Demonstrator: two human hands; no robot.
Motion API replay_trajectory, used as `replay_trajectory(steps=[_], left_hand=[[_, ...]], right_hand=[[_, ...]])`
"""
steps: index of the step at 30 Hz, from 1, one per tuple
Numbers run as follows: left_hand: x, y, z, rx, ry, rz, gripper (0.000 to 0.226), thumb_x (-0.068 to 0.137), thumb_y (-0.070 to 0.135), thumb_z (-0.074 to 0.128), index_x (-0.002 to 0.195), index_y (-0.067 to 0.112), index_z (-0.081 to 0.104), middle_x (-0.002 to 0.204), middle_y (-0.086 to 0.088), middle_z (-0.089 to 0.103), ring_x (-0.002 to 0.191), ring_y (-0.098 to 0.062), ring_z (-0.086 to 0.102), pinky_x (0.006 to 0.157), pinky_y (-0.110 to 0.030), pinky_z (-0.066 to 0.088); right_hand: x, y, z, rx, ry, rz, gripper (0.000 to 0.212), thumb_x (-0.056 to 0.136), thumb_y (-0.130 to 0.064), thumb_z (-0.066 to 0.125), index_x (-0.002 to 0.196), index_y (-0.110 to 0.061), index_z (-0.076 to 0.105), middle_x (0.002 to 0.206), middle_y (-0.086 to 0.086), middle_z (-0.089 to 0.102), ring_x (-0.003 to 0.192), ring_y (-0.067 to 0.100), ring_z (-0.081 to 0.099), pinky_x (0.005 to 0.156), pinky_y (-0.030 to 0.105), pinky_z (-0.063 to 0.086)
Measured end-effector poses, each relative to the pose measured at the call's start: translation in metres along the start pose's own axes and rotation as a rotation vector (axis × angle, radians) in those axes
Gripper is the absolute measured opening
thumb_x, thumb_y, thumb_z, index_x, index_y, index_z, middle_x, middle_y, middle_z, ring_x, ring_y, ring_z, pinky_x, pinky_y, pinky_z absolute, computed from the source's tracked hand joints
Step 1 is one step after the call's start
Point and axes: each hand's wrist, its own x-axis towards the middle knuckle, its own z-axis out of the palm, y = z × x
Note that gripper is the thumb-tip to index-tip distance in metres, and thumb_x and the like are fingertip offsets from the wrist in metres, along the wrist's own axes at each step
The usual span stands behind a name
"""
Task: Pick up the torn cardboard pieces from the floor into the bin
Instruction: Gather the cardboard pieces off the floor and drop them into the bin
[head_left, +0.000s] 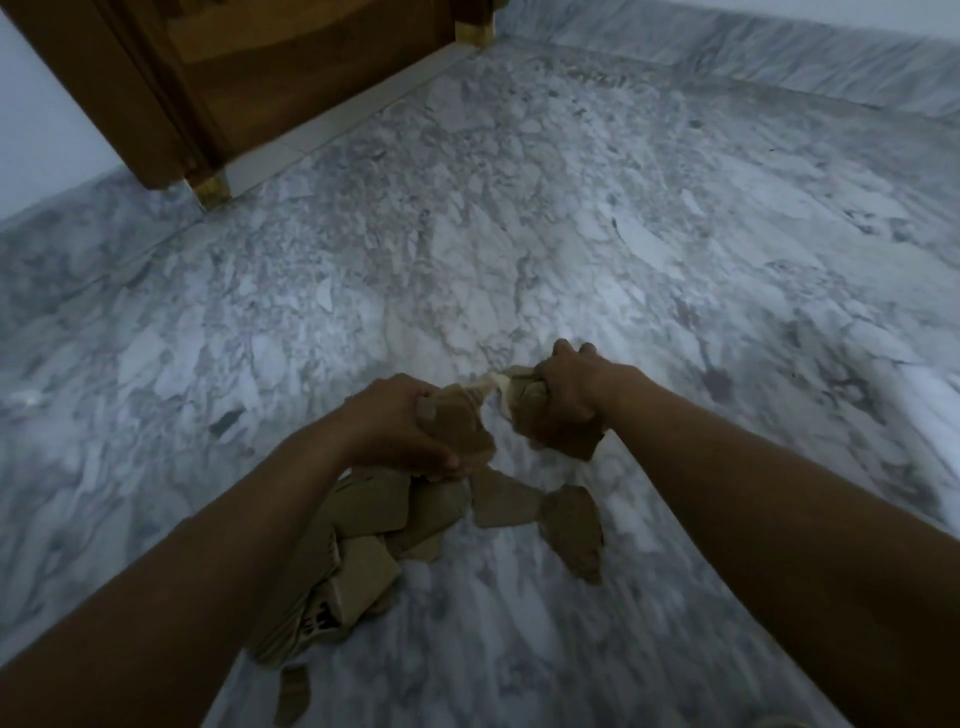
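Several torn brown cardboard pieces (374, 525) lie in a heap on the marble floor (571, 234) below my hands. My left hand (389, 421) grips a brown cardboard piece (457, 434) just above the heap. My right hand (569, 392) grips a bunch of cardboard pieces (556, 431), with a pale torn edge sticking out between the two hands. Two flat pieces (571, 525) lie apart to the right of the heap. One small scrap (292, 693) lies near the bottom edge. No bin is in view.
A wooden door (291, 67) with a brass-tipped frame stands at the far left. A marble skirting (779, 57) runs along the far wall. Bare marble floor spreads around the heap on all sides.
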Motion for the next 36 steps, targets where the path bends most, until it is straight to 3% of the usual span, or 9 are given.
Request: replay_trajectory(steps=[6,8,11,14,18,22,26,33,36], left_hand=[[0.002,0.03,0.043,0.213,-0.174,0.151,0.061,0.062,0.041,0.088,0.113,0.016,0.066,0.117,-0.003,0.061,0.108,-0.023,0.058,0.091,-0.037,0.049],[0.01,0.036,0.063,0.369,-0.202,0.204,0.059,0.062,0.048,0.078,0.107,0.013,0.065,0.118,-0.008,0.057,0.105,-0.027,0.055,0.093,-0.039,0.046],[0.02,0.031,0.08,0.45,-0.05,0.261,0.047,0.062,0.054,0.077,0.089,0.028,0.049,0.097,-0.004,0.057,0.083,-0.026,0.057,0.078,-0.044,0.05],[0.02,0.026,0.089,0.337,0.026,0.265,0.048,0.07,0.045,0.081,0.096,0.023,0.048,0.093,-0.006,0.062,0.081,-0.029,0.06,0.074,-0.041,0.049],[0.018,0.027,0.093,0.253,0.072,0.185,0.05,0.075,0.057,0.067,0.106,0.017,0.063,0.103,-0.004,0.068,0.093,-0.026,0.064,0.081,-0.033,0.049],[0.023,0.024,0.096,0.303,0.077,0.153,0.058,0.058,0.061,0.077,0.097,0.02,0.065,0.094,0.0,0.064,0.083,-0.018,0.064,0.074,-0.03,0.05],[0.031,0.027,0.094,0.327,0.024,0.098,0.062,0.054,0.054,0.08,0.103,0.021,0.063,0.1,-0.003,0.068,0.087,-0.022,0.066,0.076,-0.035,0.056],[0.032,0.048,0.073,0.263,0.072,-0.029,0.068,0.07,0.041,0.08,0.127,0.014,0.055,0.129,-0.005,0.059,0.116,-0.027,0.057,0.085,-0.028,0.043],[0.026,0.053,0.051,0.093,0.209,-0.018,0.064,0.08,0.038,0.072,0.133,0.009,0.05,0.132,-0.009,0.057,0.119,-0.027,0.055,0.082,-0.026,0.043]], right_hand=[[-0.004,-0.007,-0.01,-0.059,-0.034,0.01,0.091,0.053,-0.069,0.083,0.127,-0.026,0.052,0.126,0.004,0.055,0.118,0.031,0.05,0.106,0.059,0.035],[-0.008,-0.003,-0.004,0.009,0.018,0.016,0.097,0.05,-0.067,0.084,0.128,-0.024,0.045,0.124,0.005,0.055,0.115,0.031,0.053,0.098,0.056,0.043],[-0.027,0.008,0.005,0.112,0.094,-0.01,0.068,0.057,-0.054,0.079,0.103,-0.026,0.038,0.103,0.0,0.055,0.091,0.023,0.058,0.071,0.039,0.053],[-0.046,0.035,0.009,0.213,0.125,0.036,0.028,0.075,-0.043,0.074,0.094,-0.025,0.065,0.1,-0.001,0.068,0.097,0.022,0.065,0.089,0.038,0.054],[-0.085,0.063,-0.001,0.454,0.079,0.119,0.065,0.044,-0.063,0.09,0.096,-0.026,0.076,0.094,-0.008,0.075,0.09,0.012,0.068,0.084,0.033,0.055],[-0.108,0.035,0.039,0.281,-0.137,0.056,0.04,0.07,-0.051,0.081,0.098,-0.024,0.073,0.091,-0.005,0.07,0.087,0.019,0.067,0.081,0.036,0.057],[-0.117,0.003,0.067,0.122,0.033,0.015,0.043,0.059,-0.068,0.063,0.072,-0.028,0.067,0.079,-0.003,0.065,0.074,0.017,0.06,0.07,0.033,0.055],[-0.123,-0.003,0.067,0.196,0.005,0.098,0.033,0.07,-0.05,0.072,0.089,-0.024,0.072,0.091,-0.002,0.071,0.083,0.019,0.067,0.074,0.031,0.058],[-0.11,0.004,0.07,0.371,0.031,0.191,0.069,0.057,-0.042,0.09,0.116,-0.019,0.063,0.116,0.007,0.067,0.104,0.029,0.064,0.087,0.035,0.054]])
